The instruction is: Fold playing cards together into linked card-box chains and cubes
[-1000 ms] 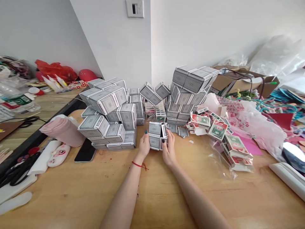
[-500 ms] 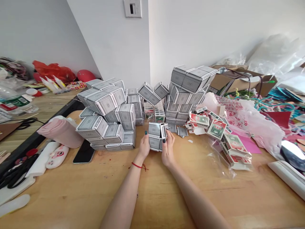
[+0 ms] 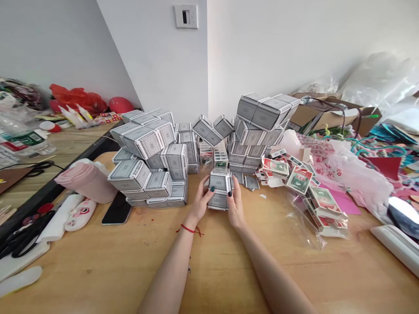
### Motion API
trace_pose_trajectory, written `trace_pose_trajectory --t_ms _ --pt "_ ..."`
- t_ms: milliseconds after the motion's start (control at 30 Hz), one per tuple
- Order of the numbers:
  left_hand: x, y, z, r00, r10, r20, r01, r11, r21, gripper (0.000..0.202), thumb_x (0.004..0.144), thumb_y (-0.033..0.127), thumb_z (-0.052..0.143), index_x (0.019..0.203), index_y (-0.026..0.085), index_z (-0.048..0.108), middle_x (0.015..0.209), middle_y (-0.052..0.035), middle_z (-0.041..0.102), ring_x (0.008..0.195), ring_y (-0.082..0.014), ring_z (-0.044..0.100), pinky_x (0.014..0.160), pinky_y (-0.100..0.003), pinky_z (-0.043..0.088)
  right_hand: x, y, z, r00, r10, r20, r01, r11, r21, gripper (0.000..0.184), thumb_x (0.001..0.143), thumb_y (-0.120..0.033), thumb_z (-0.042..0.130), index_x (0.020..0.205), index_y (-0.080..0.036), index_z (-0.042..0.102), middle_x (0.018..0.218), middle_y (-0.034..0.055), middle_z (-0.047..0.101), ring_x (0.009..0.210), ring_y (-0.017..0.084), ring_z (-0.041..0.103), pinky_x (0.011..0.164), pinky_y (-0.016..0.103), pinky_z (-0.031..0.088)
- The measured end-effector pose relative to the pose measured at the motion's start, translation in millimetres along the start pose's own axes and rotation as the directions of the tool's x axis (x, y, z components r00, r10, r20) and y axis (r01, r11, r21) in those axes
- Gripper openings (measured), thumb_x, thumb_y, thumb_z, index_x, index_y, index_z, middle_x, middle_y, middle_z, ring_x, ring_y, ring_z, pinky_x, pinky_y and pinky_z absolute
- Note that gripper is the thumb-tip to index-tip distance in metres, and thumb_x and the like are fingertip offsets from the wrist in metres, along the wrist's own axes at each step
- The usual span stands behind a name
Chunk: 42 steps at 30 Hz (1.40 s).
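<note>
Between my two hands is a small block folded from grey-backed playing cards point(image 3: 218, 201). My left hand point(image 3: 199, 203) grips its left side, the thumb lying on top. From the right, my right hand point(image 3: 236, 207) holds it, the thumb pressed near a narrow white-edged flap on the upper right. The fingertips behind the block are hidden. Similar card blocks form a large stack on the left point(image 3: 147, 174) and a taller stack on the right point(image 3: 262, 113). Two tilted blocks point(image 3: 212, 131) bridge the gap between them, above rows of red and green card boxes point(image 3: 221, 159).
Opened card boxes point(image 3: 299, 179) and clear wrap lie to the right, beside a white plastic bag point(image 3: 353, 161). A phone point(image 3: 117, 209), a pink roll point(image 3: 87, 181) and black scissors point(image 3: 26, 237) are on the left. Loose cards point(image 3: 251, 182) lie behind my right hand.
The flap on the block's upper right has gone from standing open to lying nearly flat. My left thumb has moved onto the top, and my right thumb now presses by the flap.
</note>
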<state>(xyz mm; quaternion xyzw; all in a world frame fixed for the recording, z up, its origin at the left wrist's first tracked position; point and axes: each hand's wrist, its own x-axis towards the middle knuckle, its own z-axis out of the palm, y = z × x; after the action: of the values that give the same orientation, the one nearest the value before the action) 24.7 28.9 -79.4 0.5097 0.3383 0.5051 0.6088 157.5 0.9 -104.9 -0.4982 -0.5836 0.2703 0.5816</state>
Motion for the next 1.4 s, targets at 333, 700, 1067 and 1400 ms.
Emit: trace_pose_trajectory --t_ms 333,700,1067,1400 --pt "0.7 6.4 -11.5 0.994 -0.033 0.108 0.038 0.998 -0.041 0.060 0.082 0.045 0.052 0.133 0.026 0.028 0.123 -0.0090 0.051 0.106 -0.0231 0.054 0.091 -0.039 0.043 2.2 1.0 -6.8 0.997 -0.053 0.055 0.054 0.998 -0.024 0.051 0.089 -0.045 0.035 0.137 -0.027 0.027 0.132 0.0090 0.032 0.127 0.023 0.031 0.104 0.044 0.031" --pt "-9.7 1.9 -12.5 0.951 0.225 -0.214 -0.126 0.909 0.397 0.048 0.078 0.040 0.058 0.118 0.022 0.037 0.120 -0.0090 0.041 0.111 -0.0213 0.045 0.093 -0.036 0.039 -1.7 -12.3 -3.4 0.997 0.010 0.079 -0.006 0.999 -0.045 0.043 0.089 -0.042 0.037 0.129 -0.028 0.036 0.116 0.0087 0.035 0.085 0.017 0.051 0.081 0.039 0.048" --pt "-31.6 15.7 -6.4 0.967 0.253 0.014 -0.239 0.893 0.382 0.034 0.090 0.037 0.037 0.122 0.024 0.038 0.139 -0.0081 0.034 0.130 -0.0207 0.030 0.108 -0.039 0.025 -15.2 -30.4 -4.6 0.976 -0.088 0.198 0.102 0.993 -0.063 0.046 0.092 -0.035 0.032 0.138 -0.030 0.027 0.147 0.0043 0.021 0.135 0.022 0.023 0.107 0.044 0.028" --pt "-34.0 3.8 -3.6 0.948 0.300 -0.106 -0.253 0.913 0.319 0.030 0.091 0.037 0.033 0.117 0.023 0.041 0.135 -0.0095 0.040 0.125 -0.0206 0.038 0.106 -0.041 0.028 -14.9 -40.0 -5.5 0.980 -0.047 0.193 0.063 0.995 -0.078 0.042 0.093 -0.034 0.032 0.134 -0.028 0.036 0.144 0.0044 0.032 0.133 0.021 0.028 0.109 0.043 0.026"
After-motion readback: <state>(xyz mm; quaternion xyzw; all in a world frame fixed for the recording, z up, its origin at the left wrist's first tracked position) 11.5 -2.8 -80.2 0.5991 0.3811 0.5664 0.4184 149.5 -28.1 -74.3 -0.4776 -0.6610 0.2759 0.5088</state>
